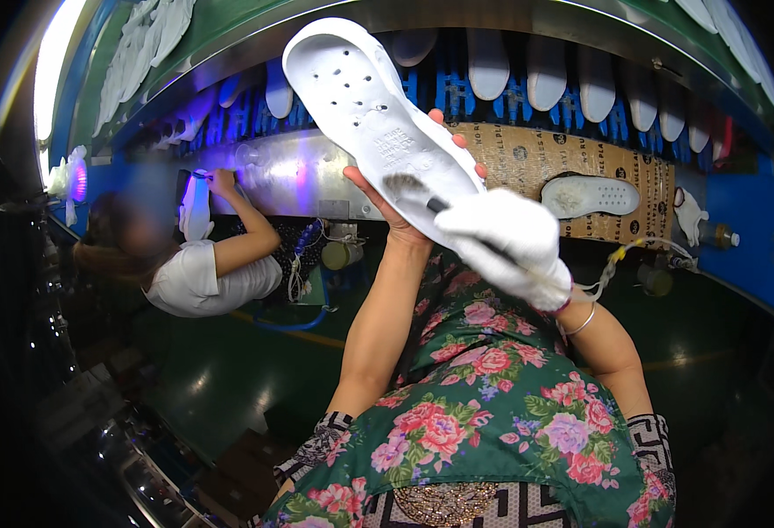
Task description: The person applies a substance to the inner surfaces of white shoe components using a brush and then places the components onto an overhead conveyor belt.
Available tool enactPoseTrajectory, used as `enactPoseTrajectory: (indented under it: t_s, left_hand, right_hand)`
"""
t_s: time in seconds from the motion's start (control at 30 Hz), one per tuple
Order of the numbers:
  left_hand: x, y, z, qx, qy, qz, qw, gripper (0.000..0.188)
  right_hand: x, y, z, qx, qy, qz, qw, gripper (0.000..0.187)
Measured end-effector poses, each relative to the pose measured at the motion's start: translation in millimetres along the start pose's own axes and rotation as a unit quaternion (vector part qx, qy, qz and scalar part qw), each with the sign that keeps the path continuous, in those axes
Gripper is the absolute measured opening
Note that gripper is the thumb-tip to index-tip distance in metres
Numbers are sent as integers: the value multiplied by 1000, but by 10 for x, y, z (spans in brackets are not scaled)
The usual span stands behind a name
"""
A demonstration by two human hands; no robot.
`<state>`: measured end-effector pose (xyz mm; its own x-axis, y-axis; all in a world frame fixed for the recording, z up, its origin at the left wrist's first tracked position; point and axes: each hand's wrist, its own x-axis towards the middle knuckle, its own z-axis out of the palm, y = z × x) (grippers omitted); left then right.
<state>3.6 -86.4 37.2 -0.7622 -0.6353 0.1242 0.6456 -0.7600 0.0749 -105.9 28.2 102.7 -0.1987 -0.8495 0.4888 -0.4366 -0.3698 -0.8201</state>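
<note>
A white shoe sole [352,92] with a raised rim and several small holes is tilted up in front of me. My bare left hand [407,231] supports it from beneath, with the thumb at one edge and the fingertips over the other. A white knitted glove covers my right hand [508,236], which is closed around the dark handle of a brush [411,188]. The brush's bristles touch the inner face of the sole near its lower half. A thin clear hose [605,275] runs by my right wrist, and its near end is hidden.
Another white sole [591,196] lies on the brown printed sheet [515,145] covering the bench. Behind stands a row of soles on blue holders [454,92]. At left a co-worker [202,273] handles a white sole [195,207] under violet light. A small capped bottle [719,235] is at right.
</note>
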Motion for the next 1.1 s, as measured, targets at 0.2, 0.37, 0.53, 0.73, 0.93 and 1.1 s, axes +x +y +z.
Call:
enactPoseTrajectory:
  t_s: [0.2,0.37,0.53,0.73,0.93,1.1]
  left_hand:
    - [-83,111,-100,43,-26,-61,997,123]
    - [-56,154,-68,-4,-34,-40,999,110]
    - [-101,404,-97,35,30,-137,989,107]
    - [93,485,-1,74,-31,-159,984,107]
    - [193,535,92,122,-54,-240,962,106]
    - [331,625,176,191,-24,-282,940,104]
  right_hand:
    - [-22,-7,-69,137,-32,104,985,20]
    - [-107,-7,44,30,-72,-23,997,20]
    - [-98,46,18,113,-63,81,988,14]
    - [-181,-137,7,170,-145,91,970,20]
    - [-90,-50,33,47,-60,34,996,23]
    - [-271,-71,175,-24,-118,-87,989,33]
